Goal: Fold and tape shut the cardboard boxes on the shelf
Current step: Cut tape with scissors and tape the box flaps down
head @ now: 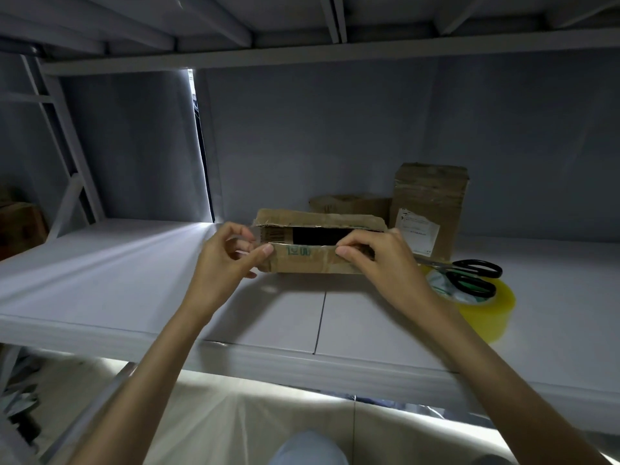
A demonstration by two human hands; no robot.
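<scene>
Cardboard box [303,260] lies worn, its flaps gaping darkly

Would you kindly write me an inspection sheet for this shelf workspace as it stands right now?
Surface: white shelf, a seam running front to back near its middle.
Job's things: open cardboard box, dark gap between its flaps; tall taped box and low box behind it; yellow tape roll; black-handled scissors lying across the roll.
Clutter: nothing seen.
Hands: left hand pinches the box's left end; right hand grips the front flap.
Cables: nothing seen.
Surroundings: grey back wall, upper shelf overhead, brown box at far left.
</scene>
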